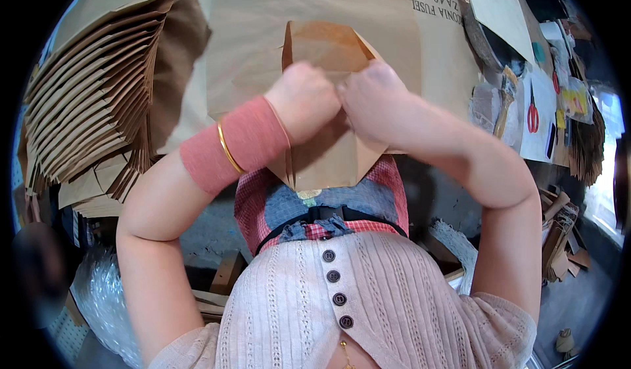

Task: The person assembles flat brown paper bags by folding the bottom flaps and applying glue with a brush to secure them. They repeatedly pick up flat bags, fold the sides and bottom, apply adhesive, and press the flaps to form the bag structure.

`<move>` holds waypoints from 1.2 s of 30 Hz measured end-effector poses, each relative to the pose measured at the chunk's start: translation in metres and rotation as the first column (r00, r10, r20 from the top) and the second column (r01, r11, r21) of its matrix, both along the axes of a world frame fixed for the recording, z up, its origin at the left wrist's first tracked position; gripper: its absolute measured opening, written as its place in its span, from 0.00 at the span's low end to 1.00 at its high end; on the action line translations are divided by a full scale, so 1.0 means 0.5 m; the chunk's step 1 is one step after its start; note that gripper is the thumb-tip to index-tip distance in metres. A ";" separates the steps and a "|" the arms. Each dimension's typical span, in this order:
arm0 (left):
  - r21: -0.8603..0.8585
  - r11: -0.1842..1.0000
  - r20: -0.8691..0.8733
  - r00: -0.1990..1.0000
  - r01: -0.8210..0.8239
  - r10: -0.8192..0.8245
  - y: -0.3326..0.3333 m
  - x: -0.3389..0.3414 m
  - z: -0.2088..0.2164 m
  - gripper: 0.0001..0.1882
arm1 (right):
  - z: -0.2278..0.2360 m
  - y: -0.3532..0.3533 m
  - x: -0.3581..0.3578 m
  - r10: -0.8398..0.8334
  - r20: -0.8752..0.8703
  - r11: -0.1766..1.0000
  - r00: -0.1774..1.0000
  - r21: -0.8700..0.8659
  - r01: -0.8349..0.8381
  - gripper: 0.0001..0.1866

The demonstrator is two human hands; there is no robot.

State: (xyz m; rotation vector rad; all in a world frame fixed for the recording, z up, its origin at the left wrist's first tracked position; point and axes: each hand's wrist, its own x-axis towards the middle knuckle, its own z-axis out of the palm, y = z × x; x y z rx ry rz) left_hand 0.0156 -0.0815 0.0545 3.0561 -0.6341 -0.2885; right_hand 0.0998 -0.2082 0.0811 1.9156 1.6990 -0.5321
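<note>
Brown paper sheeting, smooth and lightly creased, covers the worktop (243,14) in front of us, running beneath and beyond the brown paper bag (328,162). Left of that bag we see a fanned stack (98,99) of folded brown paper, its many layers overlapping like pleats. Below and left of the bag lies crumpled clear plastic (108,303), glossy and wrinkled.

We find the bag itself between the two hands, close before the torso, its near end reaching past the worktop's edge. Its long axis runs straight away from the body; the mouth stands open at the far end, showing a bright orange-brown inner wall and crisp side folds.

Our left hand (305,100) and right hand (373,99) are both closed on the bag's middle, nearly meeting, gripping the paper with fingertips hidden from us. A ribbed reddish cloth band (256,135) wraps the left wrist.

Well to the bag's right, a clear pouch (578,100) holds something yellow; nearer are a wooden-handled brush (505,106) and red-handled scissors (533,116). Smallest is a thin gold bangle (227,147) around the band.
</note>
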 end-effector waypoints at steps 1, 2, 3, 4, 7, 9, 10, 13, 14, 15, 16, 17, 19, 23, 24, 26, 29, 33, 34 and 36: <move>0.020 1.000 -0.089 0.996 -0.010 0.011 -0.013 -0.009 0.000 0.04 | -0.009 0.018 0.022 0.063 -0.024 0.997 0.998 -0.032 -0.064 0.18; 0.040 0.999 -0.178 0.984 -0.018 0.025 -0.022 -0.013 0.000 0.05 | -0.015 0.036 0.032 0.043 -0.052 0.996 0.998 -0.078 -0.047 0.19; 0.059 0.996 -0.253 0.964 -0.069 0.082 -0.025 -0.009 0.004 0.06 | -0.019 0.057 0.036 0.023 -0.078 0.992 0.997 -0.126 -0.033 0.19; 0.082 0.989 -0.325 0.935 -0.119 0.140 -0.027 -0.001 0.010 0.07 | -0.023 0.072 0.038 0.002 -0.104 0.985 0.995 -0.174 -0.020 0.20; 0.125 0.924 -0.392 0.837 -0.362 0.381 -0.029 0.017 0.018 0.09 | -0.030 0.105 0.047 -0.225 -0.223 0.912 0.949 -0.392 0.124 0.18; 0.222 0.903 -0.499 0.753 -0.368 0.429 -0.023 0.038 0.040 0.09 | -0.019 0.130 0.040 -0.270 -0.118 0.807 0.956 -0.569 0.158 0.15; 0.285 0.900 -0.478 0.765 -0.330 0.431 -0.021 0.038 0.022 0.11 | -0.014 0.137 0.037 -0.284 -0.061 0.738 0.957 -0.651 0.178 0.15; 0.336 0.888 -0.312 0.852 -0.314 0.420 0.004 0.004 -0.022 0.18 | 0.010 0.065 0.014 0.009 -0.068 0.943 0.998 -0.332 -0.031 0.15; 0.257 0.893 -0.188 0.887 -0.369 0.421 0.022 -0.033 -0.022 0.21 | -0.029 0.025 0.023 0.026 0.010 0.968 1.000 -0.251 -0.023 0.21; 0.180 0.887 -0.060 0.896 -0.424 0.441 0.044 -0.073 -0.017 0.24 | -0.051 -0.015 0.040 -0.024 0.043 0.988 0.999 -0.152 0.030 0.24; 0.175 0.893 -0.043 0.903 -0.414 0.427 0.066 -0.096 -0.022 0.22 | -0.070 -0.066 0.061 -0.100 0.076 0.993 0.992 -0.060 0.105 0.27; 0.181 0.892 -0.031 0.904 -0.414 0.426 0.089 -0.123 -0.030 0.20 | -0.070 -0.091 0.075 -0.234 0.041 0.972 0.971 0.045 0.232 0.26; 0.098 0.869 -0.031 0.871 -0.486 0.491 0.103 -0.118 -0.025 0.18 | -0.046 -0.080 0.076 -0.342 0.082 0.940 0.936 0.016 0.342 0.27; -0.336 0.717 -0.207 0.791 -0.610 0.575 0.113 -0.066 -0.018 0.19 | -0.022 -0.059 0.112 -0.355 0.009 0.935 0.935 0.007 0.355 0.28; -0.447 0.656 -0.270 0.791 -0.608 0.549 0.119 -0.059 -0.019 0.18 | -0.027 -0.068 0.121 -0.311 -0.032 0.949 0.950 0.047 0.312 0.28; -0.514 0.606 -0.359 0.794 -0.607 0.491 0.135 -0.044 -0.025 0.19 | -0.024 -0.087 0.139 -0.231 -0.275 0.953 0.933 0.127 0.274 0.17; -0.509 0.554 -0.536 0.746 -0.659 0.395 0.152 -0.038 -0.030 0.24 | -0.006 -0.104 0.128 -0.107 -0.591 0.963 0.800 0.137 0.230 0.08; -0.509 0.734 -0.464 0.862 -0.449 0.205 0.160 -0.052 0.008 0.31 | -0.037 -0.100 0.119 -0.040 -0.528 0.828 0.848 0.457 0.324 0.07; -0.525 0.724 -0.430 0.874 -0.447 0.228 0.157 -0.056 0.010 0.30 | -0.035 -0.088 0.130 -0.186 -0.532 0.856 0.826 0.325 0.401 0.07; -0.561 0.703 -0.355 0.894 -0.437 0.272 0.150 -0.062 0.002 0.29 | -0.019 -0.050 0.148 -0.462 -0.470 0.836 0.752 0.052 0.546 0.07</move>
